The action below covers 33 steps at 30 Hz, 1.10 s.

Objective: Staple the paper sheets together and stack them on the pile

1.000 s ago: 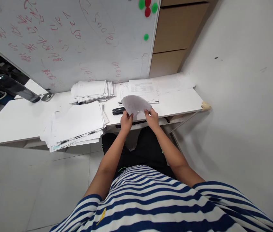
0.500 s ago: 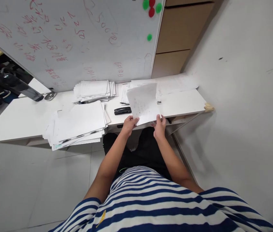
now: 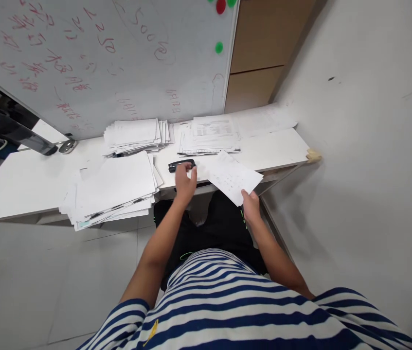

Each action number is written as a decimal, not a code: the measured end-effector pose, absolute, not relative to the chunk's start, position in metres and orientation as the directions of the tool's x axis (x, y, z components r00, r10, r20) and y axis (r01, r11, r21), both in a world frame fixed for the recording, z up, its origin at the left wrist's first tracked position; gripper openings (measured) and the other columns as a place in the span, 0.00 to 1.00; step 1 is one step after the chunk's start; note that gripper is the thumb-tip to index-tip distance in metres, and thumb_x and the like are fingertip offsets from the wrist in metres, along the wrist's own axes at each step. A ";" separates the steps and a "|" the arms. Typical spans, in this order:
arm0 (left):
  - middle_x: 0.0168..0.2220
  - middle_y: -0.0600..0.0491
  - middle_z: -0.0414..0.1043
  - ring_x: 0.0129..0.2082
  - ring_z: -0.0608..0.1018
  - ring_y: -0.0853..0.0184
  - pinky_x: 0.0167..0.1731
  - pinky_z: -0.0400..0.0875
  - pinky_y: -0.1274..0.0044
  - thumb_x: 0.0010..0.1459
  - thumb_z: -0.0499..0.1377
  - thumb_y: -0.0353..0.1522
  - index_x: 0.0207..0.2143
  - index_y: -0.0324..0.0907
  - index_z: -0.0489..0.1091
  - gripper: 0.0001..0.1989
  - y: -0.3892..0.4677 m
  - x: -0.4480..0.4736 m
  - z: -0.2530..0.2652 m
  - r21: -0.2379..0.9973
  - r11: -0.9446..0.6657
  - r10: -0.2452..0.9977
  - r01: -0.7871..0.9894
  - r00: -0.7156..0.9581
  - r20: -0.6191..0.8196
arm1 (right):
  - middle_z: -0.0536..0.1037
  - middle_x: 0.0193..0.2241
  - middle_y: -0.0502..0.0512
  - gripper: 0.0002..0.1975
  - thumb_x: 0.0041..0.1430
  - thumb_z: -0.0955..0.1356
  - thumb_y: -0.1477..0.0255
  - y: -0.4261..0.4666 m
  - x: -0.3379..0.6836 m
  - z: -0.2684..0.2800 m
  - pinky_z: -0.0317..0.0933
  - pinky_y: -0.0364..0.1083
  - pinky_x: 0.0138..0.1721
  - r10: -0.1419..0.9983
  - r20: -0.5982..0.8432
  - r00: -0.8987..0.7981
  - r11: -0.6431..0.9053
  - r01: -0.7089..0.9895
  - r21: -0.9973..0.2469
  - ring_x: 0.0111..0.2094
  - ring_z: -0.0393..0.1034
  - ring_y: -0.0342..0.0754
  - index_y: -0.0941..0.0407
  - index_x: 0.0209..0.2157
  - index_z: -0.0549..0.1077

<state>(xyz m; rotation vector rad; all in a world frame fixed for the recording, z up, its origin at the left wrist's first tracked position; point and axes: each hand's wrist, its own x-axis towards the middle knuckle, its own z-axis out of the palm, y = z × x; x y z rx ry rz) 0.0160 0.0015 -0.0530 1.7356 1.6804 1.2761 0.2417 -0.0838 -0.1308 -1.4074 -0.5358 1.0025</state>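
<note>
My right hand [image 3: 251,206] pinches the lower right corner of white printed paper [image 3: 233,177], which is tilted over the desk's front edge. Whether it is one sheet or more I cannot tell. At the black stapler [image 3: 181,165] is my left hand [image 3: 186,183], thumb and fingers apart, the fingertips over the near side of the stapler. Contact between them is not clear. Behind the held paper lies a stack of printed sheets [image 3: 213,133].
A large, uneven paper stack [image 3: 118,182] overhangs the white desk's [image 3: 278,146] front edge at left. Another stack [image 3: 133,133] sits behind it, against the whiteboard [image 3: 147,73]. A dark bottle [image 3: 19,133] and a computer mouse [image 3: 67,146] are further left. A wall [image 3: 366,146] bounds the right.
My left hand has let go of the paper and moved left to the stapler. The paper, now in my right hand alone, has swung down and to the right. The view has shifted slightly.
</note>
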 end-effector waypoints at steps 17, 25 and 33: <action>0.50 0.42 0.71 0.54 0.69 0.53 0.56 0.62 0.65 0.62 0.59 0.39 0.50 0.44 0.68 0.16 0.057 -0.041 -0.079 0.451 -0.337 0.913 0.827 0.170 0.371 | 0.84 0.39 0.55 0.17 0.49 0.71 0.66 -0.068 0.260 -0.090 0.72 0.54 0.47 0.912 -0.275 0.305 -0.211 -0.227 -0.951 0.40 0.79 0.55 0.56 0.41 0.78; 0.50 0.41 0.71 0.54 0.70 0.53 0.57 0.62 0.65 0.62 0.59 0.41 0.50 0.43 0.68 0.17 0.058 -0.043 -0.082 0.471 -0.378 0.898 0.797 0.193 0.395 | 0.84 0.39 0.56 0.17 0.50 0.71 0.65 -0.061 0.243 -0.099 0.73 0.53 0.44 0.925 -0.301 0.234 -0.264 -0.175 -0.948 0.40 0.79 0.55 0.56 0.42 0.79; 0.52 0.41 0.71 0.59 0.68 0.50 0.61 0.57 0.62 0.57 0.63 0.43 0.49 0.45 0.70 0.20 0.049 -0.039 -0.070 0.531 -0.347 0.922 0.773 0.179 0.342 | 0.84 0.40 0.56 0.21 0.47 0.74 0.62 -0.043 0.239 -0.101 0.71 0.54 0.46 0.952 -0.264 0.158 -0.238 -0.165 -0.957 0.40 0.79 0.54 0.56 0.43 0.78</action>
